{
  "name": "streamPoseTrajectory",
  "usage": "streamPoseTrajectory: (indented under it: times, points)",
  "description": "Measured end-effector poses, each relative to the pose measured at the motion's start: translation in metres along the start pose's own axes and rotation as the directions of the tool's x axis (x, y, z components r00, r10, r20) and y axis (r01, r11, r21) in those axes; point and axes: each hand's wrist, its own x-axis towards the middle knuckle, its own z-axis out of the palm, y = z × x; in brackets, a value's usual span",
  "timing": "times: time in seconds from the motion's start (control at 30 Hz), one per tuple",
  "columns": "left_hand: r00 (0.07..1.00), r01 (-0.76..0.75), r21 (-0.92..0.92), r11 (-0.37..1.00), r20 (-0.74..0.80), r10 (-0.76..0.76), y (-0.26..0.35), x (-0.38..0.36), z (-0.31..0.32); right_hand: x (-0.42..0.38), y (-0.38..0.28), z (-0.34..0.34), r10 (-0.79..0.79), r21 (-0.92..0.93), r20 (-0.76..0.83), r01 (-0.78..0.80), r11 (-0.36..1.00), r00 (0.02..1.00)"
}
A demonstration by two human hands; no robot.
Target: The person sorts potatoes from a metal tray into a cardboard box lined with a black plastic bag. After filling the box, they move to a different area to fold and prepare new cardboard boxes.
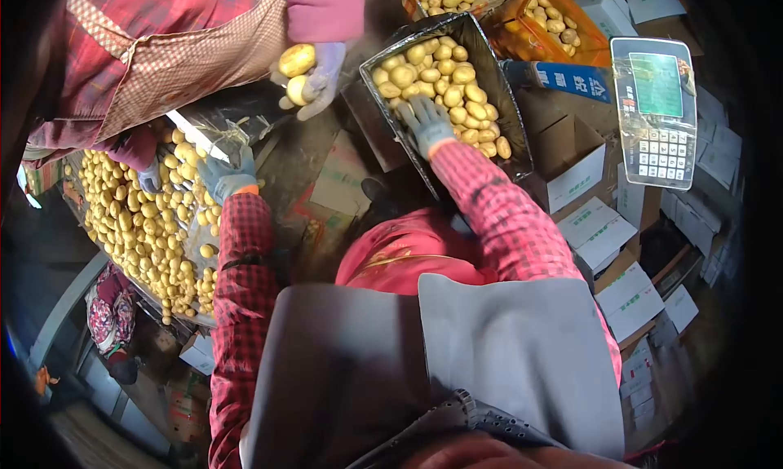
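My left hand point(228, 178), in a grey glove with an orange cuff, is at the right edge of a big heap of potatoes point(143, 216). Its fingers are apart near the end of a white strip point(196, 134) and some dark plastic; nothing shows clearly in it. My right hand point(426, 125), gloved too, lies with spread fingers on the potatoes point(465, 94) in a box lined with black plastic point(515, 114). Potatoes nearly fill that box. Whether its fingertips grip a single potato is hidden.
Opposite, a co-worker's gloved hand point(322, 81) holds two potatoes point(297, 59); their other hand point(149, 178) touches the heap. A scale display point(656, 147) stands at right, beside an open carton point(575, 163) and several white cartons point(595, 228). An orange crate point(587, 49) stands behind.
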Motion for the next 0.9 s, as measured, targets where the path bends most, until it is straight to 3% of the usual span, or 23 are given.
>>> streamPoseTrajectory:
  times: [0.03,0.07,0.1,0.13,0.2,0.23,0.27,0.3,0.33,0.37,0.4,0.43,0.47,0.5,0.53,0.6,0.63,0.73,0.8,0.87,0.9]
  points:
    - [1.0,0.006,-0.087,0.996,0.007,-0.006,0.003,-0.002,0.0,-0.027,0.007,0.026,-0.159,-0.252,-0.033,0.146,0.957,0.987]
    - [1.0,0.013,-0.172,0.985,0.015,-0.011,0.006,-0.004,0.001,-0.046,0.015,0.032,-0.205,-0.26,0.074,0.217,0.941,0.976]
    - [0.999,0.034,0.085,0.996,0.036,-0.037,0.017,-0.009,-0.007,-0.066,0.022,0.033,-0.243,-0.261,0.182,0.285,0.922,0.953]
    - [0.998,0.052,0.12,0.991,0.038,-0.057,0.013,-0.008,-0.003,-0.087,0.029,0.023,-0.235,-0.267,0.187,0.279,0.922,0.954]
    - [0.994,0.086,0.189,0.978,0.043,-0.095,0.003,-0.006,0.007,-0.11,0.035,-0.019,-0.448,0.003,0.383,0.484,0.875,0.808]
    - [0.993,0.095,0.223,0.97,0.041,-0.107,0.006,-0.006,0.005,-0.106,0.037,-0.034,-0.462,0.13,0.255,0.443,0.887,0.85]
    - [0.992,0.114,0.183,0.977,0.039,-0.123,0.007,-0.007,0.004,-0.092,0.042,-0.052,-0.468,0.125,0.254,0.451,0.884,0.847]
    - [0.991,0.123,0.147,0.981,0.043,-0.13,0.014,-0.005,0.0,-0.072,0.047,-0.067,-0.16,0.159,0.314,0.114,0.981,0.936]
    - [0.987,0.159,-0.068,0.985,0.04,-0.156,0.008,-0.004,0.003,-0.057,0.051,-0.072,0.157,0.174,0.386,-0.239,0.955,0.909]
    - [0.979,0.201,-0.342,0.918,0.043,-0.198,0.008,-0.001,0.008,-0.059,0.055,-0.051,0.321,0.124,0.065,-0.327,0.937,0.945]
    - [0.967,0.253,-0.413,0.875,0.08,-0.242,0.006,0.0,0.013,-0.062,0.06,-0.03,0.438,0.106,-0.267,-0.425,0.899,0.859]
    - [0.985,0.161,-0.165,0.973,0.089,-0.148,0.019,-0.004,-0.011,-0.047,0.057,-0.038,0.512,0.193,0.064,-0.514,0.836,0.857]
    - [0.98,0.152,0.04,0.988,0.12,-0.156,0.048,-0.01,-0.049,-0.055,0.036,0.012,0.442,0.131,-0.267,-0.423,0.897,0.856]
    - [0.975,0.124,0.242,0.962,0.152,-0.163,0.078,-0.015,-0.087,-0.051,0.018,0.012,0.365,0.036,-0.183,-0.365,0.93,0.913]
    - [0.975,0.124,0.243,0.962,0.152,-0.164,0.071,-0.015,-0.077,-0.045,0.004,0.007,0.286,-0.055,-0.092,-0.292,0.955,0.954]
    - [0.995,0.096,0.12,0.988,-0.021,-0.094,0.048,-0.024,-0.047,-0.037,-0.004,0.006,0.106,0.158,-0.098,-0.09,0.983,0.99]
    - [0.995,0.102,0.124,0.987,-0.013,-0.101,0.049,-0.024,-0.049,-0.023,-0.01,-0.006,0.026,0.249,-0.165,0.016,0.968,0.986]
    - [0.997,0.074,0.061,0.995,-0.033,-0.072,0.061,-0.025,-0.07,0.034,-0.018,-0.026,0.078,0.25,-0.232,-0.018,0.968,0.97]
    - [0.991,0.134,0.109,0.985,-0.013,-0.133,0.067,-0.028,-0.076,0.075,-0.013,-0.027,0.15,0.091,-0.103,-0.141,0.986,0.983]
    - [0.99,0.138,0.092,0.986,-0.01,-0.138,0.063,-0.027,-0.07,0.099,-0.006,-0.008,0.157,0.063,-0.031,-0.155,0.986,0.987]
    - [0.991,0.136,0.064,0.989,-0.025,-0.135,0.049,-0.024,-0.053,0.103,-0.007,-0.006,0.135,0.029,0.098,-0.138,0.99,0.986]
